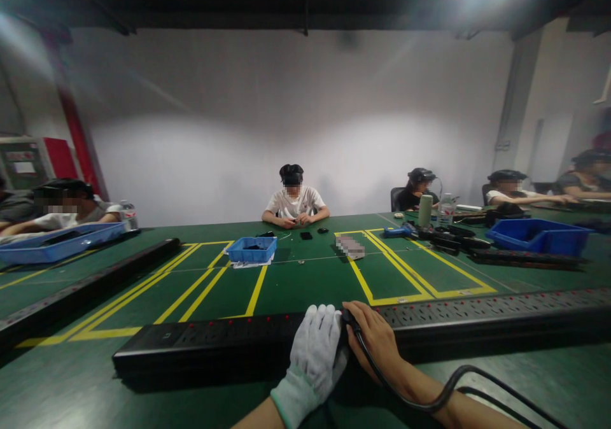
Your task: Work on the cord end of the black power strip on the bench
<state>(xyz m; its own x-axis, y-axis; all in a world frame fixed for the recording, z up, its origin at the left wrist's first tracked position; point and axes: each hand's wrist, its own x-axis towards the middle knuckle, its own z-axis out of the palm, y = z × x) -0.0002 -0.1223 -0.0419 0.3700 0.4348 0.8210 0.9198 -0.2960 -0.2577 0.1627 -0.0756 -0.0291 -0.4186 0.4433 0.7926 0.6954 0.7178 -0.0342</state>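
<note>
A long black power strip [477,317] lies across the green table [305,282] in front of me. My left hand [315,352], in a white glove, rests flat on the strip's middle with its fingers together. Beside it my bare right hand [375,340] is closed on a black plug [347,319] pressed against the strip. The plug's black cable [429,403] runs back along my right forearm and off to the lower right.
Yellow tape lines mark the table. A small blue tray [252,249] stands mid-table, a larger blue tray [60,241] far left, a blue bin [539,235] and black tools far right. Another black strip [90,286] lies at left. Several people sit along the far edge.
</note>
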